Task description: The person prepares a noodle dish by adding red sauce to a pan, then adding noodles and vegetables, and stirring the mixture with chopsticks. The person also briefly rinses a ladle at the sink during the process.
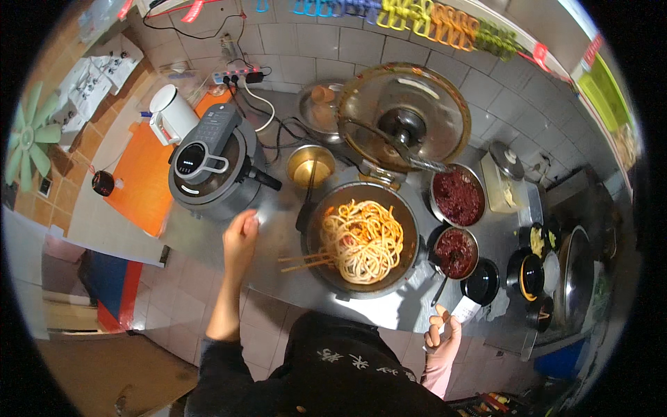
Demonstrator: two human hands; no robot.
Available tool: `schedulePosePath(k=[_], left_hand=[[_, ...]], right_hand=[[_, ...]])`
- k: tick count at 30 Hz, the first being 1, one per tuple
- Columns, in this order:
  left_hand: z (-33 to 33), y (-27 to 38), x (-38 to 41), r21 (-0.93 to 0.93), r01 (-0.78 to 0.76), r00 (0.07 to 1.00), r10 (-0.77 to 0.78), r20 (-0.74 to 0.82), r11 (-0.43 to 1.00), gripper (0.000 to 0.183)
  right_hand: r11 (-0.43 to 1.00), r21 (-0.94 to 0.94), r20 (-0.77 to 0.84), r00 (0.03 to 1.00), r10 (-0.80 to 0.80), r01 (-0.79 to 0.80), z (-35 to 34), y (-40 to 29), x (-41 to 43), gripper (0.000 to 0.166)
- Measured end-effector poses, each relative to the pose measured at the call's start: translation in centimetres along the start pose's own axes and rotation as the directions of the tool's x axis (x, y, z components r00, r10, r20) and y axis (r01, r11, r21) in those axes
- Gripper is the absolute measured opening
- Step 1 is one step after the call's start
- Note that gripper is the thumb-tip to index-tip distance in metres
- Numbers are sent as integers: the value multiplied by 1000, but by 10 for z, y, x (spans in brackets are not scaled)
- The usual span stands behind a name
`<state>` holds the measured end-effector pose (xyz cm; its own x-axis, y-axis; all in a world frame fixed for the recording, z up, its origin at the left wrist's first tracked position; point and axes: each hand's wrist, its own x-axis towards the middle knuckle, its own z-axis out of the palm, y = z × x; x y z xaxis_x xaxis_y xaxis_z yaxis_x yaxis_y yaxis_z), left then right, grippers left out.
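Before me a dark pan (411,260) holds thick pale noodles (365,242) partly coated in reddish sauce. Wooden chopsticks (302,260) rest over its left edge. My left hand (242,240) is curled near the black handle of a grey electric cooker (219,167), left of the pan; I cannot tell whether anything is in it. At the counter's front edge, right of the pan, my right hand (443,331) holds a small white paper slip (465,309) bearing writing. The handle of a spoon in a bowl of dark red sauce (456,253) ends just above that hand.
A glass lid (404,117) leans behind the pan. Near it are a metal bowl of yellowish liquid (311,167) and a larger bowl of red sauce (458,195). Black bowls (480,281) stand at right. A white kettle (172,114) and power strip (235,75) are at back left.
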<state>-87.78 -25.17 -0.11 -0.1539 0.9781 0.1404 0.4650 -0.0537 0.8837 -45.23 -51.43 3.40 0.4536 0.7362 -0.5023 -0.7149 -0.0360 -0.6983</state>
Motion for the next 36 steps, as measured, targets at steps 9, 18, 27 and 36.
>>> schedulePosePath(k=[9, 18, 27, 36], left_hand=[[156, 27, 292, 175, -512, 855, 478, 204, 841, 21], [286, -29, 453, 437, -263, 959, 181, 219, 860, 28], [297, -15, 459, 282, -171, 969, 109, 223, 944, 21], [300, -2, 427, 244, -909, 406, 585, 702, 338, 16]], right_hand=[[993, -13, -131, 984, -120, 119, 21, 12, -1, 48], [982, -19, -380, 907, -181, 188, 42, 19, -30, 48], [983, -33, -340, 923, -178, 178, 57, 21, -14, 49], [980, 17, -395, 902, -173, 196, 65, 28, -19, 46]])
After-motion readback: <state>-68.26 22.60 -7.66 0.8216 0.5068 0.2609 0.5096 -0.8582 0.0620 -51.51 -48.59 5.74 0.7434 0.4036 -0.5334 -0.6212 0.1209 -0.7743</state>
